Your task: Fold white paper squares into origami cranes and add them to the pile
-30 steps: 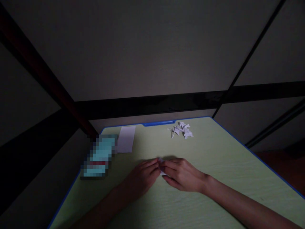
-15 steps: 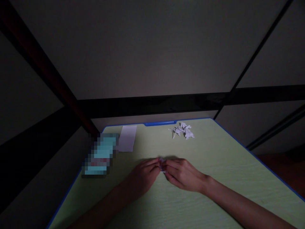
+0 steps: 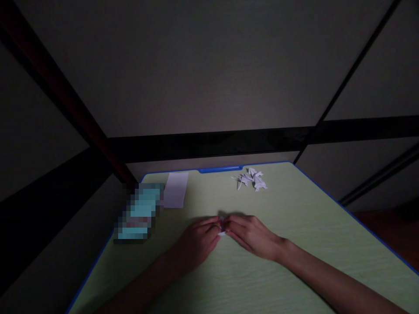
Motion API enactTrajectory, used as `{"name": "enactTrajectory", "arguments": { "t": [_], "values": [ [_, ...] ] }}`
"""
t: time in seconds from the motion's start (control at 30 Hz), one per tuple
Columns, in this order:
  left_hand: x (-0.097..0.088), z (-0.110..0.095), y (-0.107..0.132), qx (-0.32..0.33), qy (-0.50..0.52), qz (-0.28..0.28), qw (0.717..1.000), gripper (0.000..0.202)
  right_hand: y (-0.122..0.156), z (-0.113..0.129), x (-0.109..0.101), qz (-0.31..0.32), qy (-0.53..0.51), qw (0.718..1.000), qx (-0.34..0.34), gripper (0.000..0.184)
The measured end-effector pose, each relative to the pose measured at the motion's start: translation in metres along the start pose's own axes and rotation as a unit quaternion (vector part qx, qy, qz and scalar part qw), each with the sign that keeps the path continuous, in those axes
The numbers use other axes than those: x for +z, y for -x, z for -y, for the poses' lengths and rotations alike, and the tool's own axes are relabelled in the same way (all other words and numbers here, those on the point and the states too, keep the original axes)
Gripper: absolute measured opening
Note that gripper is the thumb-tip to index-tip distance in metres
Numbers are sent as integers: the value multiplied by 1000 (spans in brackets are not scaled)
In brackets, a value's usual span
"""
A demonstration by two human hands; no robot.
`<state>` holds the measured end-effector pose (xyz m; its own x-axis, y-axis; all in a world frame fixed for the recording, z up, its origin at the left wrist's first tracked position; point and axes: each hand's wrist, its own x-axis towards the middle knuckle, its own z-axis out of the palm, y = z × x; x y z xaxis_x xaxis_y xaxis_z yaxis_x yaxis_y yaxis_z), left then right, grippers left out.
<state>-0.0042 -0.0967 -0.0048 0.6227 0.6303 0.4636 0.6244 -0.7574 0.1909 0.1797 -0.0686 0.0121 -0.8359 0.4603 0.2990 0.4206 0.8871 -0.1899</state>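
A small folded piece of white paper lies between my fingertips at the middle of the table, mostly hidden by them. My left hand is closed on its left side, fingertips pressed together against the paper. From the right, my right hand pinches the same piece, its fingers bent over it. The two hands nearly meet. How the paper is folded under the fingers is too small to make out.
Several folded white paper figures sit in a cluster at the back right. At the back left lies a flat white sheet, beside a pixelated phone-like device. The pale table has a blue edge; cabinet panels rise behind it.
My right hand's fingers have shifted slightly and drawn closer together on the paper. A little white edge now shows below the fingertips. The other things stay in place.
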Motion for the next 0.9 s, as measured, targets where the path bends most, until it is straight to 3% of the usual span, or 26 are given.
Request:
{"name": "enactTrajectory", "arguments": {
  "t": [0.4, 0.77, 0.9],
  "values": [
    [5, 1, -4, 27, -47, -45, 998, 24, 4, -3, 3, 6, -39, 999, 10, 16],
    [9, 6, 2, 38, -55, -1, 998, 18, 2, -1, 0, -25, -41, 998, -30, 20],
    [7, 7, 5, 78, -82, 28, 993, 18, 6, -5, -1, 17, -11, 998, -57, 18]
  ]
}}
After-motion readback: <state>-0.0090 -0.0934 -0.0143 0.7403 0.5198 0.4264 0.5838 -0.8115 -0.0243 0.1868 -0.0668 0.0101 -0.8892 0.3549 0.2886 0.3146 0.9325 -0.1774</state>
